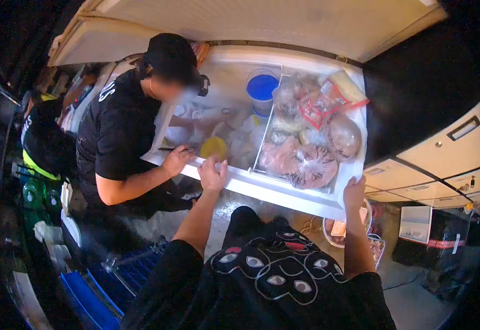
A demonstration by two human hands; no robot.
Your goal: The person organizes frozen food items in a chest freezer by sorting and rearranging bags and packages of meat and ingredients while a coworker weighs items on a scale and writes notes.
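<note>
A white chest freezer (273, 190) stands open before me, with cold mist inside. My left hand (213, 174) grips its front rim, fingers curled over the edge close to a round yellow lid (213, 147). At the right front corner, my right hand (354, 193) is wrapped round the rim. Clear plastic bags of frozen food (311, 165) with dark writing fill the right compartment, behind a white divider. A red-edged printed bag (341, 96) lies on top of them. White wrapped packages (201, 124) and a clear tub with a blue lid (262, 86) sit in the left part.
To my left a co-worker in a black cap and shirt (122, 113) leans over the freezer, one hand (178, 159) at the rim. Another person (45, 132) is farther left. A round container (336, 228) stands on the floor at right, near pale drawer units (416, 176).
</note>
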